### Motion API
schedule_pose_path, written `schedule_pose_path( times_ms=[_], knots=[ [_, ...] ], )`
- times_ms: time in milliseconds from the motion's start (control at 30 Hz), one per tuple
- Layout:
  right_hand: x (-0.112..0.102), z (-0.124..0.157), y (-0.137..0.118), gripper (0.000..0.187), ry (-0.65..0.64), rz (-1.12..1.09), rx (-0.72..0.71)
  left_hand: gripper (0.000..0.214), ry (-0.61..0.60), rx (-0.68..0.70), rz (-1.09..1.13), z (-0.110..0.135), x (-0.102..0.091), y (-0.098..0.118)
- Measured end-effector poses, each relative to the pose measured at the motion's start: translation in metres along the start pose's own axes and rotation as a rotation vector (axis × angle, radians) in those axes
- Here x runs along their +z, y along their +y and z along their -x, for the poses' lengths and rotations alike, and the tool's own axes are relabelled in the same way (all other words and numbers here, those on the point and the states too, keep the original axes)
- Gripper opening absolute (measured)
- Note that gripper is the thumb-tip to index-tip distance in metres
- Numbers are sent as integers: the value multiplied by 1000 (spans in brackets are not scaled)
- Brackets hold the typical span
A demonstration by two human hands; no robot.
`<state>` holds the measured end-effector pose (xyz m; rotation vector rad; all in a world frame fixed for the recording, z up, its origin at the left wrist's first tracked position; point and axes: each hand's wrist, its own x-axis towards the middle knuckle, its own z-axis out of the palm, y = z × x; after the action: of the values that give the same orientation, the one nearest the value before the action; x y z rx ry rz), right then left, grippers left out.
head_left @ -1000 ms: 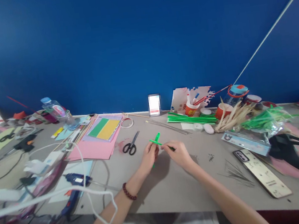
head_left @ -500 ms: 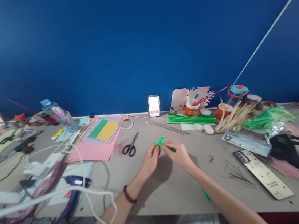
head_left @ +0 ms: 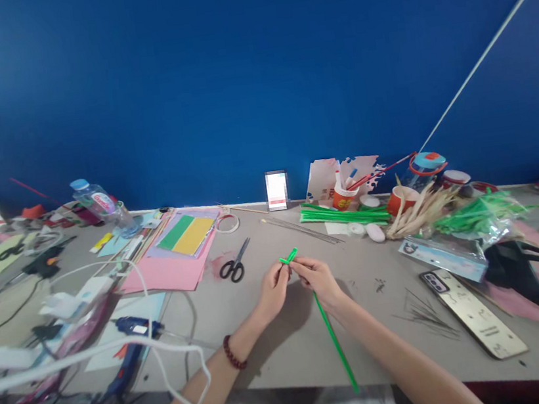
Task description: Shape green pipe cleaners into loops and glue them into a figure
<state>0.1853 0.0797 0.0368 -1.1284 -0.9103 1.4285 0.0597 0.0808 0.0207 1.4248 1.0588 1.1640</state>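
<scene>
Pinching a green strip (head_left: pixel 336 342) above the grey table (head_left: pixel 283 359), the two hands come together almost fingertip to fingertip. On the left hand (head_left: pixel 271 288), thumb and forefinger are pressed together on the strip's upper end; how the remaining fingers sit, I cannot tell from here. The right hand (head_left: pixel 317 280) nips the green from the other side with its thumb and fingertips, its knuckles bent. A short bit of green pokes up just past the fingertips, where pieces cross or fold over one another; I can't make out which. From beneath the right hand the long tail slants down between the forearms and reaches past the table's near edge, over the person's lap.

A dark beaded bracelet (head_left: pixel 234 352) circles the left wrist. Black-handled scissors (head_left: pixel 231 270) lie near the left hand, on its far left side, beside some pink paper (head_left: pixel 160 276). Beyond the right hand, a bundle of green strips (head_left: pixel 345 214) rests in front of a red cup (head_left: pixel 343 199) filled with pens. To the right of the right forearm, thin dark stems (head_left: pixel 428 317) are scattered next to a phone (head_left: pixel 475 314) lying back up. Over on the left, a blue glue gun (head_left: pixel 131 356) lies partly on pale paper (head_left: pixel 102 346).
</scene>
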Motion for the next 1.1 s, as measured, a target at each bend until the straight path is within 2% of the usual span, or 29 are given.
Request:
schedule_pose_path(
  times_ms=[167,333,467,633,867,967,1100],
  knots=[
    [7,4,1,28,28,-112,40,29,-18,6,-44,1,-2,2],
    [9,4,0,28,45,-137,29,33,-65,13,-55,2,-6,13],
    [9,6,2,28,53,-133,6,40,-44,26,-29,1,-5,18],
    [11,8,4,28,38,-148,-7,45,18,-145,200,0,-2,20],
    [9,6,4,27,-19,-164,1,43,-30,-292,404,-5,-3,21],
    [8,5,6,26,-7,-166,7,40,36,-269,423,-7,-4,21],
    [10,6,7,26,23,-186,-3,40,151,-157,401,-6,-3,23]
  ],
)
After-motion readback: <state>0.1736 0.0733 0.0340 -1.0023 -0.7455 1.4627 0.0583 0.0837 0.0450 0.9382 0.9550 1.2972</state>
